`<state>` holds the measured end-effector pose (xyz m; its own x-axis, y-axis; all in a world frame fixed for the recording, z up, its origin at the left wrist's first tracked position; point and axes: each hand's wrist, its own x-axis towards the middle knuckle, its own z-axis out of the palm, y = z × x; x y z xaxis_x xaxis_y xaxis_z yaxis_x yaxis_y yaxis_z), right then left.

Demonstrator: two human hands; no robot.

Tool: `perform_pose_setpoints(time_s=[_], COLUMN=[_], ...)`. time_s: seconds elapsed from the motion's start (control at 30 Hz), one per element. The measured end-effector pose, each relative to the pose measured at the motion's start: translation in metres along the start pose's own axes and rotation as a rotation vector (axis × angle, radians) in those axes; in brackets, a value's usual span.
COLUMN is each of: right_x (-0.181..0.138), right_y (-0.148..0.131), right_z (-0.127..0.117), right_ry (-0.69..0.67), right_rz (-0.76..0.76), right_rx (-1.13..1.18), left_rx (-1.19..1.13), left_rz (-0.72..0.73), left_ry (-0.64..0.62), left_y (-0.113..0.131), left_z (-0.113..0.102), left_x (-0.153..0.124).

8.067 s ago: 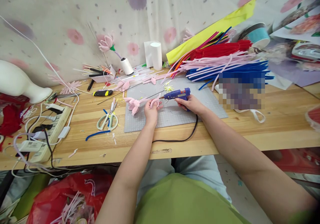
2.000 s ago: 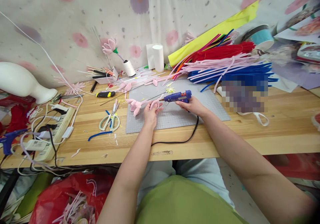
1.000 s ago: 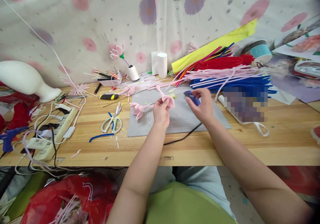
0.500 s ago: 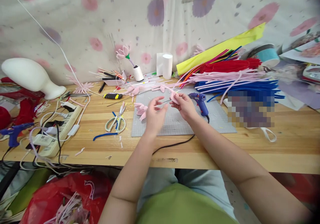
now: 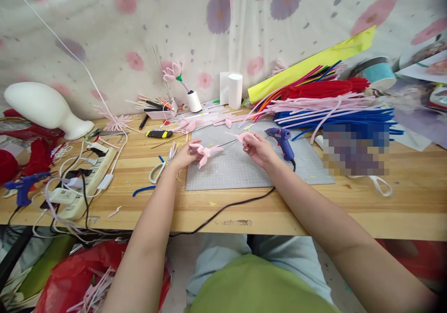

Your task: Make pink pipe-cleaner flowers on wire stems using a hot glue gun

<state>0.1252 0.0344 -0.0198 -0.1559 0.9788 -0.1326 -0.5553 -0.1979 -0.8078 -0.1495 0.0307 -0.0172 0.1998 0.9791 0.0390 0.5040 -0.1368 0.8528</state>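
Note:
At the left part of the grey cutting mat [image 5: 223, 178], my left hand [image 5: 183, 157] has its fingers closed at a pink pipe-cleaner flower [image 5: 204, 153]. Pink stem ends and a thin dark wire [image 5: 228, 143] run from this flower toward my other hand. My right hand [image 5: 260, 150] pinches a pink pipe-cleaner petal [image 5: 247, 137] above the mat; its fingertips partly cover the petal. Close to the right hand lies a blue glue gun [image 5: 282, 141], its black cord running toward the table's front edge. The scissors [image 5: 159, 168] are partly hidden behind my left wrist.
A power strip [image 5: 89, 178] with tangled cables and another blue glue gun [image 5: 24, 186] stand at left. Pink, red and blue pipe cleaners [image 5: 335, 117] are heaped at back right. A yellow-black cutter [image 5: 159, 134] and a white foam head [image 5: 42, 105] lie further left.
My left hand has moved left and down from near the right hand and closed at the pink flower. The right hand still pinches the petal, nearly in place.

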Motion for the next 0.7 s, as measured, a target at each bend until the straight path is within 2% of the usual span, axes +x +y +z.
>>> perform_pose_setpoints(time_s=[0.1,0.2,0.3,0.4,0.53,0.7], right_x=[-0.003,-0.004,-0.003,-0.004,-0.012,-0.026], right_y=[-0.003,-0.007,-0.010,-0.015,-0.021,-0.022], right_z=[-0.002,-0.005,-0.006,-0.002,0.013,0.028], right_ry=[-0.020,-0.046,-0.076,-0.086,-0.137,-0.219], right_rz=[-0.004,-0.031,-0.098,-0.216,-0.404,-0.598], right_rx=[-0.026,-0.056,-0.091,-0.185,-0.426,-0.794], left_rx=[-0.125,-0.107,0.102,0.424,0.647,0.674], left_rz=[0.007,0.145,0.298,0.541,0.785,0.868], left_ry=[0.048,0.119,0.168,0.318,0.393,0.444], left_y=[0.001,0.014,0.036,0.050,0.042,0.021], left_z=[0.005,-0.001,-0.010,-0.013,-0.003,0.015], left_x=[-0.001,-0.010,-0.026,-0.040,-0.046,-0.048])
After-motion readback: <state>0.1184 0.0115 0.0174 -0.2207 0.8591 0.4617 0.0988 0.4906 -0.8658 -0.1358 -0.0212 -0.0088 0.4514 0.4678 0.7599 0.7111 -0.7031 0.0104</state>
